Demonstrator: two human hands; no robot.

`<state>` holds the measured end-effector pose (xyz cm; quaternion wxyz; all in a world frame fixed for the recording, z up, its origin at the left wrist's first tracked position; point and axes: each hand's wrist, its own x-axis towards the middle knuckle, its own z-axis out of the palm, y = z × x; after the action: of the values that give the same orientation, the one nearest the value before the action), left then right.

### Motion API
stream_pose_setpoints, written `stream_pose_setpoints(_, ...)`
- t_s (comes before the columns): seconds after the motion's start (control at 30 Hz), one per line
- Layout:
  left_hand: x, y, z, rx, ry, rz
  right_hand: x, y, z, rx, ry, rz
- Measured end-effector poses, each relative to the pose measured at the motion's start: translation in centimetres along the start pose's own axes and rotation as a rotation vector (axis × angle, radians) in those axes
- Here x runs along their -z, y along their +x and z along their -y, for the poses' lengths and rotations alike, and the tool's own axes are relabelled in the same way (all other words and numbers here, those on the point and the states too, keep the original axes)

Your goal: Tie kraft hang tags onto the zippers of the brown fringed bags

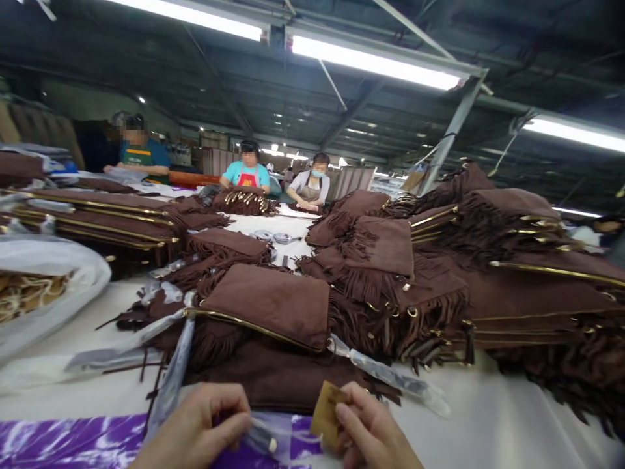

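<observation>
My left hand (pixel 209 423) is closed in a pinch at the lower middle. From its fingers runs clear plastic wrap (pixel 263 438) around a dark strip with a pale tip. Between the thumb and fingers of my right hand (pixel 368 426) is a tan hang tag (pixel 325 413), with a bit of white string by its lower edge. Just beyond both hands lies a brown fringed bag (pixel 273 296) with a gold zipper, on top of another brown bag (pixel 273 378). Plastic-wrapped straps (pixel 385 371) stick out at its sides.
Brown bags (pixel 527 293) are piled high on the right, and more bags (pixel 97 215) are stacked on the left. A white plastic sack (pixel 88 260) holds tan tags with strings. Purple printed plastic (pixel 63 443) covers the near table edge. Several people work across the table.
</observation>
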<state>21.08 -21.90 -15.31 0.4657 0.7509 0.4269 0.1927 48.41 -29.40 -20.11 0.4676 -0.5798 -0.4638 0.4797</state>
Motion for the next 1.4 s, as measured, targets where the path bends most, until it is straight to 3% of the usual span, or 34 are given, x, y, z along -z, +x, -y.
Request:
stream_pose_setpoints(0.07, -0.3, 0.7, -1.2, -0.036, 0.014, -0.008, 1.3, -0.3, 1.0, 0.164, -0.214, -0.175)
stream_pose_setpoints(0.13, -0.6, 1.3, -2.2, -0.048, -0.010, 0.000, 1.6, -0.5, 2.2, 0.301, -0.288, -0.255)
stream_pose_setpoints(0.27, -0.8, 2.1, -3.9, -0.071, -0.032, 0.021, -1.8, -0.6, 3.5, 0.414, -0.258, -0.019)
stream_pose_setpoints(0.33, -0.8, 2.4, -4.6, -0.096, -0.038, 0.028, -4.0, -0.4, 3.7, 0.411, -0.250, 0.121)
stream_pose_setpoints(0.4, -0.8, 2.8, -5.1, -0.117, -0.029, 0.047, -4.8, 0.2, 3.9, 0.386, -0.291, 0.218)
stream_pose_setpoints(0.47, -1.1, 3.3, -5.3, -0.146, -0.015, 0.070, -3.5, 1.0, 4.3, 0.397, -0.408, 0.210)
stream_pose_setpoints(0.6, -2.3, 5.0, -4.9, -0.165, -0.053, 0.127, 3.4, 2.8, 5.0, 0.464, -0.733, -0.038)
stream_pose_setpoints(0.7, -3.4, 6.3, -4.5, -0.144, -0.005, 0.148, 7.5, 3.5, 4.9, 0.351, -0.998, 0.017)
stream_pose_setpoints(0.77, -3.9, 6.9, -4.4, -0.144, 0.045, 0.129, 8.4, 3.4, 4.8, 0.263, -1.147, 0.069)
stream_pose_setpoints(0.9, -4.0, 6.9, -4.7, -0.122, 0.057, 0.145, 7.2, 2.0, 6.0, 0.253, -1.240, 0.038)
stream_pose_setpoints(1.0, -3.8, 6.1, -5.0, -0.077, 0.028, 0.241, 5.8, 0.6, 7.9, 0.266, -1.332, -0.004)
stream_pose_setpoints(1.13, -3.8, 4.9, -5.3, 0.003, -0.003, 0.373, 4.7, 0.0, 9.9, 0.135, -1.584, -0.137)
stream_pose_setpoints(1.2, -4.1, 4.7, -5.2, 0.020, -0.013, 0.400, 4.3, 0.0, 10.5, 0.114, -1.611, -0.123)
stream_pose_setpoints(1.3, -5.1, 4.9, -4.6, 0.052, -0.226, 0.403, 3.3, -0.5, 10.8, 0.237, -1.396, -0.031)
stream_pose_setpoints(1.4, -6.1, 5.1, -3.7, 0.119, -0.666, 0.363, 1.5, -1.6, 9.7, 0.322, -1.054, 0.071)
